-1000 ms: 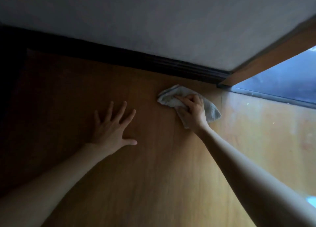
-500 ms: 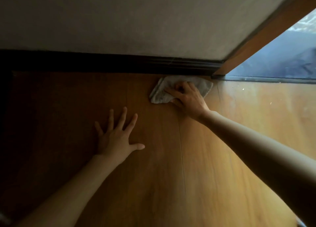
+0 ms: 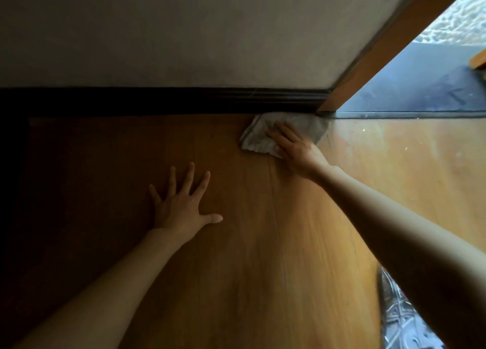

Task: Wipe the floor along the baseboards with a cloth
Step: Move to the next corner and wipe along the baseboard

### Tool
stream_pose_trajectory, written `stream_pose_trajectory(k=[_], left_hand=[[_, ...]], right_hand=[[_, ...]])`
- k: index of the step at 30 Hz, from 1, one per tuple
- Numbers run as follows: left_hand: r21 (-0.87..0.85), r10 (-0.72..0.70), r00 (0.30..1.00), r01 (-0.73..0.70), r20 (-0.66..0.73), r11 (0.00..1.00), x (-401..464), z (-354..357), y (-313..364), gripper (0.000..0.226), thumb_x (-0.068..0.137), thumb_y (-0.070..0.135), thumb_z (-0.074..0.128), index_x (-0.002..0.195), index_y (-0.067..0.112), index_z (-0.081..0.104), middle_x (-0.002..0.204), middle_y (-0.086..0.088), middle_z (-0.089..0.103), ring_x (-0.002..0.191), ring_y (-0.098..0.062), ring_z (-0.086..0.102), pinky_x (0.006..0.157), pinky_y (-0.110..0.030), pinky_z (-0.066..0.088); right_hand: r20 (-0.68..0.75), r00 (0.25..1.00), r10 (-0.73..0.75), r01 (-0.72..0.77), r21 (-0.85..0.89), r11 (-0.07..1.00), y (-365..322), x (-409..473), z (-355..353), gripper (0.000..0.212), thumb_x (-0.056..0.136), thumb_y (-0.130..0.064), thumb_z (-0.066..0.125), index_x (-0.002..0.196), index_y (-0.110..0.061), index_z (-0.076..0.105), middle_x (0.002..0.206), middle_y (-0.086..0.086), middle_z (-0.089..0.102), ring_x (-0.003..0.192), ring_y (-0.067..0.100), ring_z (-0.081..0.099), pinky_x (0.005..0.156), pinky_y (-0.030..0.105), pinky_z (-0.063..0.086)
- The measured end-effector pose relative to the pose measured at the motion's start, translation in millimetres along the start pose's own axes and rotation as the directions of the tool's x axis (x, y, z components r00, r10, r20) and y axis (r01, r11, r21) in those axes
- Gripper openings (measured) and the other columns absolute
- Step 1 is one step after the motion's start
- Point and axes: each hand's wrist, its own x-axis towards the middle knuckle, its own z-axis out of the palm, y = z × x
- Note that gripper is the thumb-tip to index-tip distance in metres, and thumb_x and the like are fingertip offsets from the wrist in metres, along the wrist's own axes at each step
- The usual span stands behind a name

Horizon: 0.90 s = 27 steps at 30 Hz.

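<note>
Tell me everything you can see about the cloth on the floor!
The cloth is pale grey and looks like soft, ribbed towel fabric. It is crumpled, lying flat on the wooden floor. Its far edge reaches the dark baseboard, near the foot of the wooden door frame. The right hand presses on it with straight fingers, covering its near right part.

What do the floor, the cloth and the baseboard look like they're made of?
Floor: wood or wood-look laminate, smooth with a slight sheen; grain and plank seams show.
Cloth: soft grey woven fabric, ribbed and creased.
Baseboard: dark moulded trim, probably stained wood; too shadowed to be sure.
</note>
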Motion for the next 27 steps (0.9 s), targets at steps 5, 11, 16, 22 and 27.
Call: stream_pose_trajectory(k=[5, 11, 16, 22, 27], left_hand=[[-0.007, 0.003, 1.0, -0.003, -0.018, 1.0, -1, 0, 1, 0.104, 0.074, 0.087, 0.037, 0.144, 0.043, -0.027, 0.152, 0.005, -0.04, 0.141, -0.033, -0.032, 0.112, -0.069, 0.0], [-0.01, -0.007, 0.999, 0.006, -0.031, 1.0, -2, -1, 1, 0.105, 0.073, 0.087, 0.038, 0.146, 0.044, -0.024, 0.153, 0.006, -0.038, 0.143, -0.032, -0.029, 0.113, -0.067, 0.001], [-0.011, 0.001, 0.998, -0.002, -0.07, 1.0, -4, 5, -2, 0.106, 0.073, 0.087, 0.037, 0.148, 0.042, -0.022, 0.154, 0.005, -0.035, 0.143, -0.029, -0.03, 0.115, -0.064, -0.004], [-0.069, 0.002, 0.981, -0.016, -0.193, 0.998, -14, 10, 2, 0.091, 0.083, 0.078, 0.03, 0.154, 0.033, -0.006, 0.161, 0.002, -0.017, 0.148, -0.024, -0.017, 0.118, -0.057, -0.003], [-0.056, -0.034, 0.96, 0.019, -0.279, 0.998, -24, 20, 11, 0.079, 0.09, 0.069, 0.024, 0.155, 0.029, 0.004, 0.163, 0.001, -0.005, 0.149, -0.024, -0.007, 0.118, -0.056, 0.001]], right_hand=[[-0.009, 0.998, 0.059, -0.059, -0.006, 0.998, 6, 6, -4, 0.053, 0.102, -0.044, 0.027, 0.152, -0.027, 0.021, 0.161, 0.007, 0.013, 0.149, 0.028, 0.005, 0.12, 0.048, 0.011], [-0.003, 0.985, -0.171, 0.171, 0.022, 0.985, -46, 46, 5, 0.048, 0.104, -0.035, 0.033, 0.151, -0.024, 0.028, 0.159, 0.006, 0.02, 0.148, 0.026, 0.01, 0.117, 0.031, -0.002], [-0.167, 0.986, 0.012, 0.005, 0.097, 0.995, 36, 0, -3, 0.047, 0.102, -0.037, 0.037, 0.145, -0.02, 0.042, 0.153, 0.01, 0.034, 0.144, 0.026, 0.023, 0.117, 0.037, 0.016], [-0.141, 0.989, 0.036, -0.014, 0.156, 0.988, -8, 9, 4, 0.045, 0.103, -0.037, 0.038, 0.145, -0.021, 0.042, 0.156, 0.009, 0.03, 0.147, 0.026, 0.016, 0.118, 0.037, 0.009], [-0.026, 0.965, -0.261, 0.261, 0.034, 0.965, -63, 49, 3, 0.046, 0.104, -0.031, 0.036, 0.149, -0.021, 0.032, 0.158, 0.01, 0.023, 0.147, 0.028, 0.014, 0.116, 0.03, -0.001]])
